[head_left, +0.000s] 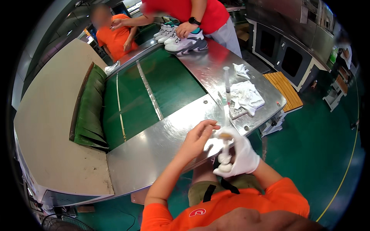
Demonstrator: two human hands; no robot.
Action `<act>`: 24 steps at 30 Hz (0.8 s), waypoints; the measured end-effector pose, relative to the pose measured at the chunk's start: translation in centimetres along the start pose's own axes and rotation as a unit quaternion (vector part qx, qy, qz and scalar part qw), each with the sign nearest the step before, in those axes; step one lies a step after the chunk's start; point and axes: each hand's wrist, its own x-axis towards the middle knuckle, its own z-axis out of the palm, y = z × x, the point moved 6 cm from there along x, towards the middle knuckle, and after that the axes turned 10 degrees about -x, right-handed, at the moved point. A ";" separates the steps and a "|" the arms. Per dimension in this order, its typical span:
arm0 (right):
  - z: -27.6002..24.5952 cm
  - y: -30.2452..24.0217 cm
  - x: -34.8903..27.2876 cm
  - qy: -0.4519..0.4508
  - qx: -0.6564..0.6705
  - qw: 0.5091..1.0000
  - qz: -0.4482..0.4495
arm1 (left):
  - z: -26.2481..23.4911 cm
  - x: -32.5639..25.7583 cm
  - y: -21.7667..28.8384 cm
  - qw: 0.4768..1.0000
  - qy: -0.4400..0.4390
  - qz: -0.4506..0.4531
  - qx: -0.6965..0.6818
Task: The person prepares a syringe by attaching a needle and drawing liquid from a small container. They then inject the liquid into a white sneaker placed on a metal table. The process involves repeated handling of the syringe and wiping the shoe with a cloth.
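Note:
My left hand (198, 138) is bare and raised over the near edge of the metal table. Its fingers reach to the right with nothing seen in them. Close beside it, my right hand (243, 156) wears a white glove, and its fingers are curled in. A small brownish patch (225, 136) shows at the top of that hand, blurred, so what it holds cannot be made out. Beyond my hands, a clear syringe (227, 82) is on the table beside crumpled white cloths (248, 96).
A green conveyor belt (131, 92) runs through the metal table (154, 154), under a beige machine housing (46, 115) with green flaps (90, 111). Across the table, a person in red (212, 15) touches white-and-grey sneakers (187, 43). Someone in orange (115, 36) stands farther left.

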 end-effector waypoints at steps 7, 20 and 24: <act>-7.4 10.7 -0.4 0.225 -0.137 0.942 0.207 | 2.9 6.2 -3.9 0.913 0.048 0.148 0.376; -8.5 23.1 2.9 0.151 0.159 0.943 0.249 | 6.2 3.3 -3.5 0.913 -0.002 0.170 0.370; -6.7 26.3 4.4 0.116 0.090 0.963 0.226 | 5.5 5.1 -2.8 0.860 0.050 0.195 0.469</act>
